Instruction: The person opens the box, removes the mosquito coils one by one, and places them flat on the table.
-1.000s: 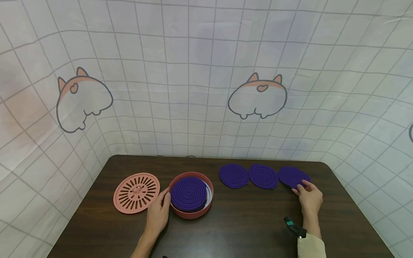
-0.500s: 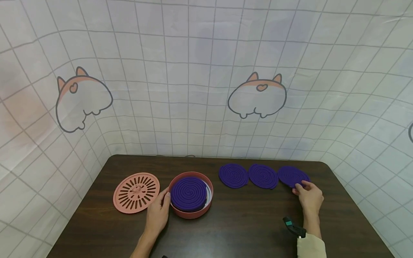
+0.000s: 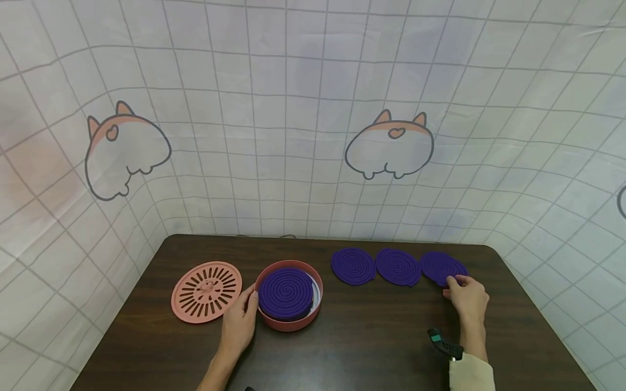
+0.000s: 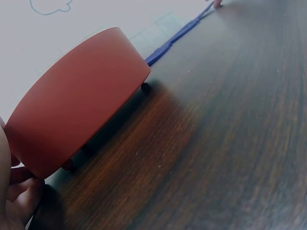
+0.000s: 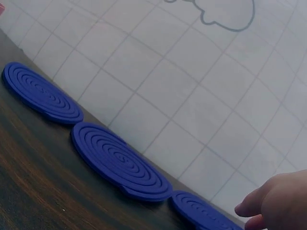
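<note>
Three purple coiled discs lie flat in a row to the right of the red bowl (image 3: 289, 326), nearly edge to edge: the nearest disc (image 3: 353, 266), the middle disc (image 3: 398, 267) and the farthest disc (image 3: 440, 265). The left hand (image 3: 238, 322) grips the bowl at its left side, thumb by the rim and fingers curled against the wall and underside. The right hand (image 3: 468, 300), well to the bowl's right, touches the front edge of the farthest disc with its fingertips; whether it pinches the disc or only presses it, I cannot tell. Another purple coil (image 3: 286, 294) sits inside the bowl. Left of the bowl lies a pink slotted lid (image 3: 207, 292); beneath it all is the dark wooden table (image 3: 367, 347).
</note>
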`<state>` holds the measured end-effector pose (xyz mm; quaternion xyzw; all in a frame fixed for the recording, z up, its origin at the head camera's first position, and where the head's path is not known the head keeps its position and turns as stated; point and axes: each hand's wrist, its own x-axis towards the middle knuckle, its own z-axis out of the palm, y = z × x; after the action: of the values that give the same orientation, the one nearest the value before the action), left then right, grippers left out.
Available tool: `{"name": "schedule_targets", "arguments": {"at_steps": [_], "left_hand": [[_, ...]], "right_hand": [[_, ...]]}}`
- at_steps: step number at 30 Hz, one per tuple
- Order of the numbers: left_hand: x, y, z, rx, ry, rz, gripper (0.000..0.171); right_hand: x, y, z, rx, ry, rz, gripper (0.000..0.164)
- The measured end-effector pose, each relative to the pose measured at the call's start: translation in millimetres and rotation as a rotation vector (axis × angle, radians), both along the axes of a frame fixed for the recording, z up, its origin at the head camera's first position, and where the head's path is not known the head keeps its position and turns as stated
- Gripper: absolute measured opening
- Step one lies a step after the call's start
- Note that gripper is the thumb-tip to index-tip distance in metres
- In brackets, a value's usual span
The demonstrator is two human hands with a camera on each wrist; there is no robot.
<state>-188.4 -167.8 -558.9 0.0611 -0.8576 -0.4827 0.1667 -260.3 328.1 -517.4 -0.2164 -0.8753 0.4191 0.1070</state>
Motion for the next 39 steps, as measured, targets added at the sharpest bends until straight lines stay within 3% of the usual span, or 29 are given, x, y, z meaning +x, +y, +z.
{"name": "schedule_targets", "arguments": {"at_steps": [9, 39], "left_hand": [[0.5, 0.6, 0.4, 0.002, 0.006, 0.0, 0.041], [1.2, 0.6, 1.1, -0.013, 0.055, -0.002, 0.039]], "right_hand": [[0.6, -0.3, 3.1, 0.016, 0.016, 0.002, 0.05], [-1.9, -20.9, 35.2, 0.054, 0.281, -0.101, 0.041]]}}
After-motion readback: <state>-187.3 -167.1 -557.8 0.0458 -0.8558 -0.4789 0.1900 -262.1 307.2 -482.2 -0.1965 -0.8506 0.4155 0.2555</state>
